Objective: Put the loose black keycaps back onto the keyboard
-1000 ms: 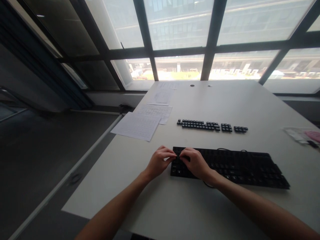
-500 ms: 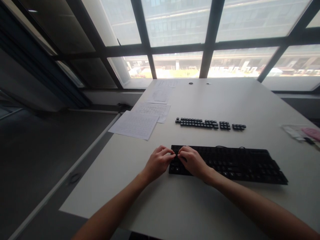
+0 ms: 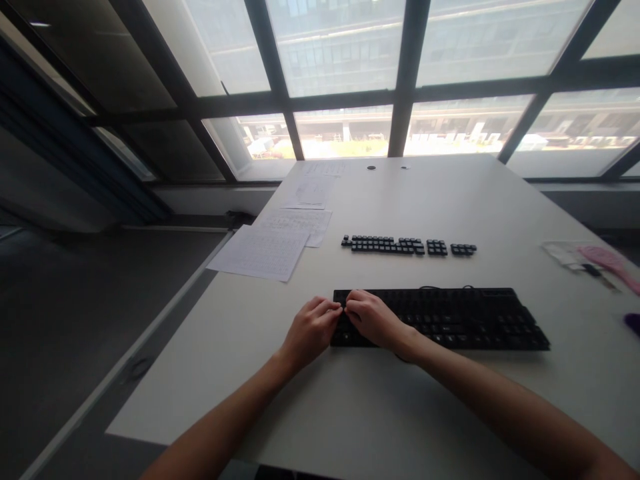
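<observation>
A black keyboard (image 3: 465, 320) lies on the white table in front of me, several of its keycaps off. My left hand (image 3: 314, 327) is at its left end, fingers pinched together near the upper-left keys. Close beside it, my right hand (image 3: 370, 315) rests over the left part of the keyboard with its fingertips also pinched. The fingertips of both hands nearly meet at one spot; whatever small thing lies between them is hidden. Behind the keyboard, loose black keycaps (image 3: 387, 245) are laid out in rows and small groups.
Printed sheets of paper (image 3: 260, 252) lie along the table's left edge. At the right are a clear plastic bag (image 3: 560, 253) and a pink item (image 3: 605, 260), with a purple object (image 3: 634, 323) at the frame's edge. Large windows (image 3: 345, 133) stand beyond the white table (image 3: 425, 193).
The view has shifted slightly, so the table's contents sit further left and the purple object shows at right. Both hands stay pinched at the keyboard's upper-left corner.
</observation>
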`<move>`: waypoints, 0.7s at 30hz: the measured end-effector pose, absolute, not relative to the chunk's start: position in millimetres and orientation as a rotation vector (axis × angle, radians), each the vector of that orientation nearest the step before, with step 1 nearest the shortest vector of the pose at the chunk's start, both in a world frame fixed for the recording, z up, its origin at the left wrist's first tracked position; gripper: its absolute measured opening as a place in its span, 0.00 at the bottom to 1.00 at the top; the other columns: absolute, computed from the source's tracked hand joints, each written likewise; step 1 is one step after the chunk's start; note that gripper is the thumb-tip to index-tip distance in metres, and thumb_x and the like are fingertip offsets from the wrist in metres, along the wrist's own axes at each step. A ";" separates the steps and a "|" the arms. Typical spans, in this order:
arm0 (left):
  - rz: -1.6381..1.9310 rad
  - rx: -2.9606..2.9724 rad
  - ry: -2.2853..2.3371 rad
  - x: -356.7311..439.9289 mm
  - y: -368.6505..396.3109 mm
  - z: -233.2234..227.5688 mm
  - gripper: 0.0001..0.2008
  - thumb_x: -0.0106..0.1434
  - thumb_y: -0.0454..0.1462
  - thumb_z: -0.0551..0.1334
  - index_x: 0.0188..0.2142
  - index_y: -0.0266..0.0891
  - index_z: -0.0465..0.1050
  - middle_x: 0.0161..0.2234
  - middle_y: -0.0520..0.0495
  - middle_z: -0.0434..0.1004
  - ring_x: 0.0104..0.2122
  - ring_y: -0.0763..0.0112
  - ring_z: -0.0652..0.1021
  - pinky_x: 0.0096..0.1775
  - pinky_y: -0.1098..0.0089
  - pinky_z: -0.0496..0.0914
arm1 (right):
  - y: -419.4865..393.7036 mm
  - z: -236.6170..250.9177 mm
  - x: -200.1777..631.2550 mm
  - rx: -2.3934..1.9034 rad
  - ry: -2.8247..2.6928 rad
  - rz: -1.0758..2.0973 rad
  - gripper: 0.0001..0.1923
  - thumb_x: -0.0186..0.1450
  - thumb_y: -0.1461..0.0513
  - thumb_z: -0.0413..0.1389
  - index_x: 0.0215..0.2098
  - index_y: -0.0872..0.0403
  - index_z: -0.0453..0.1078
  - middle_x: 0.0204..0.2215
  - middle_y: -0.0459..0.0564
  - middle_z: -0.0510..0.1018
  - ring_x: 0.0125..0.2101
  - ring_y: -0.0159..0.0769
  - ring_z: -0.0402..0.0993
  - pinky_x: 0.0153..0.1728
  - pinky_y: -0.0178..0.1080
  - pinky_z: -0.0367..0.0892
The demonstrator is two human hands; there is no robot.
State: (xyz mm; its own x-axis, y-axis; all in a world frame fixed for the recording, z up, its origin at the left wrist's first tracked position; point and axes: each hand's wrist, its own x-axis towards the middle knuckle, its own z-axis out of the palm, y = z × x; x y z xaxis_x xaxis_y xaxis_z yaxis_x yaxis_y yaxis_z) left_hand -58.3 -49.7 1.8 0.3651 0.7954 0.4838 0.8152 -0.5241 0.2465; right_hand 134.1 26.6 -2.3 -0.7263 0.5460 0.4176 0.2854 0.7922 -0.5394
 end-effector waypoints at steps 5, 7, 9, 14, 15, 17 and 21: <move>-0.880 -2.539 -1.522 -55.9 -50.9 0.7 0.11 0.69 0.30 0.60 0.48 0.40 0.77 0.43 0.43 0.81 0.43 0.60 0.77 0.45 0.58 0.76 | 28.4 -3.9 134.4 -0.589 -2.411 0.596 0.13 0.69 0.71 0.55 0.27 0.54 0.70 0.33 0.51 0.75 0.36 0.37 0.71 0.40 0.38 0.68; -0.884 -2.536 -1.527 -55.5 -50.8 0.5 0.11 0.69 0.30 0.60 0.48 0.40 0.77 0.43 0.43 0.81 0.43 0.60 0.77 0.45 0.57 0.76 | 28.4 -5.4 134.6 -0.592 -2.385 0.631 0.13 0.68 0.71 0.55 0.27 0.54 0.69 0.32 0.51 0.75 0.36 0.37 0.71 0.40 0.38 0.68; -0.898 -2.529 -1.536 -54.9 -50.7 0.5 0.10 0.69 0.30 0.60 0.47 0.39 0.77 0.43 0.43 0.81 0.42 0.60 0.77 0.44 0.57 0.76 | 28.3 -7.5 135.3 -0.612 -2.312 0.714 0.12 0.68 0.71 0.55 0.27 0.54 0.70 0.33 0.50 0.75 0.35 0.36 0.72 0.40 0.37 0.68; -0.929 -2.510 -1.562 -52.9 -51.5 -0.3 0.10 0.69 0.30 0.60 0.45 0.39 0.78 0.42 0.42 0.82 0.41 0.61 0.77 0.44 0.57 0.77 | 29.5 -9.7 138.6 -0.683 -2.061 0.925 0.08 0.65 0.71 0.58 0.31 0.54 0.72 0.33 0.48 0.78 0.34 0.36 0.74 0.40 0.38 0.69; -0.929 -2.508 -1.566 -52.7 -51.8 -0.6 0.10 0.69 0.31 0.60 0.46 0.39 0.78 0.43 0.42 0.82 0.41 0.61 0.77 0.44 0.57 0.77 | 29.7 -9.2 139.1 -0.695 -2.033 0.938 0.08 0.65 0.71 0.58 0.31 0.54 0.72 0.33 0.48 0.78 0.34 0.36 0.75 0.40 0.38 0.69; -0.920 -2.511 -1.573 -52.8 -52.5 -1.3 0.10 0.69 0.31 0.60 0.46 0.39 0.78 0.43 0.42 0.82 0.41 0.61 0.77 0.44 0.57 0.76 | 29.8 -8.2 139.8 -0.706 -2.013 0.945 0.08 0.65 0.71 0.59 0.31 0.54 0.72 0.33 0.48 0.78 0.34 0.36 0.75 0.41 0.39 0.69; -0.910 -2.524 -1.575 -53.8 -53.0 -2.7 0.11 0.69 0.31 0.60 0.47 0.40 0.78 0.45 0.42 0.82 0.41 0.61 0.77 0.45 0.56 0.76 | 28.5 -8.2 140.0 -0.684 -2.055 0.941 0.08 0.66 0.71 0.57 0.31 0.54 0.72 0.34 0.50 0.78 0.35 0.37 0.75 0.41 0.40 0.70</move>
State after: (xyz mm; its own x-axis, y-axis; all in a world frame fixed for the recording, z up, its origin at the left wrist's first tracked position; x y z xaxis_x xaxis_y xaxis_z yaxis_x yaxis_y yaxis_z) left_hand -53.8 -53.0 -2.7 0.3165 0.8122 0.4901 0.8301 -0.4872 0.2712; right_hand 140.0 28.5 -8.2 -0.5674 0.7115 0.4144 0.1511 0.5847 -0.7970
